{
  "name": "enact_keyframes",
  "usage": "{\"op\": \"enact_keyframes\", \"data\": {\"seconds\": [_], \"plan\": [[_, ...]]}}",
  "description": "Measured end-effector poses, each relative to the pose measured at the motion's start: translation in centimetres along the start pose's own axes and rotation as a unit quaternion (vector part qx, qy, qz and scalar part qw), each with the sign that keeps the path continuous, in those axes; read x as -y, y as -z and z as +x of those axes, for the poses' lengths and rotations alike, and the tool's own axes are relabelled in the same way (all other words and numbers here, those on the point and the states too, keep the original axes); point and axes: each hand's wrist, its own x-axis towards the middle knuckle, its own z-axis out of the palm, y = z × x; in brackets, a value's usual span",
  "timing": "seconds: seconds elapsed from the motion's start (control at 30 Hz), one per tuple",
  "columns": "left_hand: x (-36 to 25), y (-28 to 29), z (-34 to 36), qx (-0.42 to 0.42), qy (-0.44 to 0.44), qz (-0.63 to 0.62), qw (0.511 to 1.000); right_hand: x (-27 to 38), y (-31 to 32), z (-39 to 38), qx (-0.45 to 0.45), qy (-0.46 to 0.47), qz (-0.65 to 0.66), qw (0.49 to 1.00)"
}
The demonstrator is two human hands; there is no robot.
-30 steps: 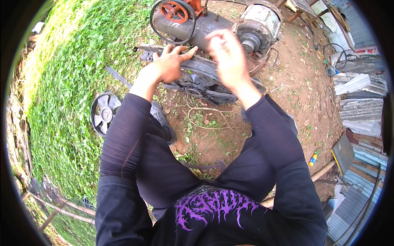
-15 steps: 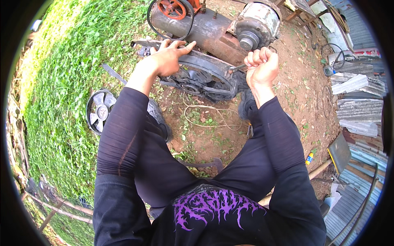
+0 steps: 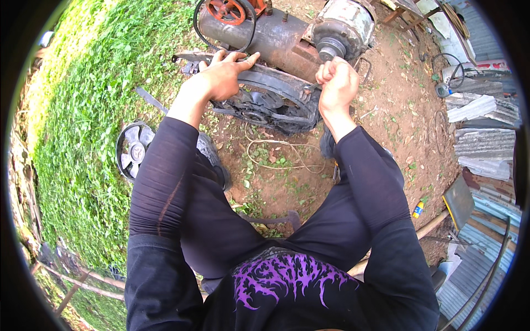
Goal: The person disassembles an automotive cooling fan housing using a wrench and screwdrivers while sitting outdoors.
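Observation:
A black radiator fan in its shroud (image 3: 265, 105) stands propped in front of me, before a rusty compressor tank (image 3: 276, 36). My left hand (image 3: 221, 78) lies over its upper edge with the fingers spread, pressing on it. At the shroud's right corner, my right hand (image 3: 338, 85) is closed in a fist around a wrench (image 3: 312, 88). Only the metal end of the wrench shows, touching the corner; my fingers cover the rest.
A motor with a pulley (image 3: 342, 33) and a red wheel with a belt (image 3: 225, 11) sit on the tank. A loose fan (image 3: 135, 150) lies on the grass at left. Thin cord (image 3: 284, 142) lies between my feet. Corrugated sheets (image 3: 480, 138) and a yellow bottle (image 3: 418, 209) are at right.
My right fist has swung left and slightly down, closer to the shroud's corner, with the wrench still in it. My left hand keeps its place on the upper edge.

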Motion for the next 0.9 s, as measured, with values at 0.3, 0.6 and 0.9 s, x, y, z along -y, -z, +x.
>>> {"op": "enact_keyframes", "data": {"seconds": [0.3, 0.6, 0.9], "plan": [[1.0, -0.3, -0.6, 0.001, -0.029, -0.021, 0.999, -1.8, -6.7, -3.0, 0.444, -0.027, -0.573, 0.688], [1.6, -0.4, -1.7, 0.005, -0.025, -0.015, 1.000, 0.1, -6.3, -2.0, 0.419, -0.091, -0.507, 0.748], [0.7, -0.3, -0.8, 0.004, -0.018, -0.028, 0.999, 1.0, -2.5, -1.3, 0.397, -0.005, -0.378, 0.836]]}}
